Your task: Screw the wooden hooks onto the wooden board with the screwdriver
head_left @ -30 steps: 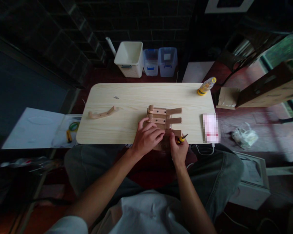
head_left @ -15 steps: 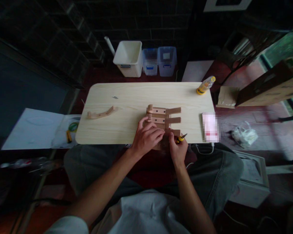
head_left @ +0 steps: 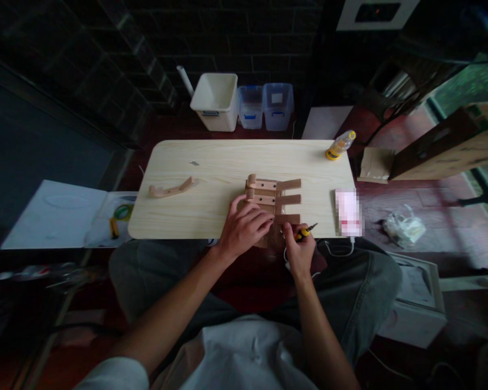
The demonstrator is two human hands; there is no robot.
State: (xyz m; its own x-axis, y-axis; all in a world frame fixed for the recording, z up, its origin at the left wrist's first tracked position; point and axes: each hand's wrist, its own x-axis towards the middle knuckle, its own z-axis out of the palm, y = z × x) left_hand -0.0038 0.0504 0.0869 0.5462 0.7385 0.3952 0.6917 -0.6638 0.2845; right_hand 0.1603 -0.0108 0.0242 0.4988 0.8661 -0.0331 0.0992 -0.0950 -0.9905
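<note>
A wooden assembly [head_left: 265, 186] of curved slats with dark screw heads lies at the table's front edge, its near part reaching past the edge. My left hand [head_left: 247, 222] rests over its near left side, fingers bent and pressed together on the wood; what is under the fingertips is hidden. My right hand [head_left: 300, 250] is closed around a yellow-and-black screwdriver [head_left: 303, 233], whose dark shaft points up and right, away from the wood. The right thumb is close to the nearest slat's end [head_left: 288, 219]. Further left lies a loose curved wooden piece [head_left: 173, 189].
Small metal parts [head_left: 194, 163] lie on the pale table [head_left: 228, 154]. A yellow-capped bottle [head_left: 340, 145] stands at the back right, a blurred pink-white object [head_left: 348, 212] near the right edge. Beyond are bins [head_left: 215, 103]; an open white case [head_left: 57, 216] is at left.
The view has shifted slightly. My right hand has moved a little right, away from the wood, with the screwdriver. The left hand keeps its place on the assembly.
</note>
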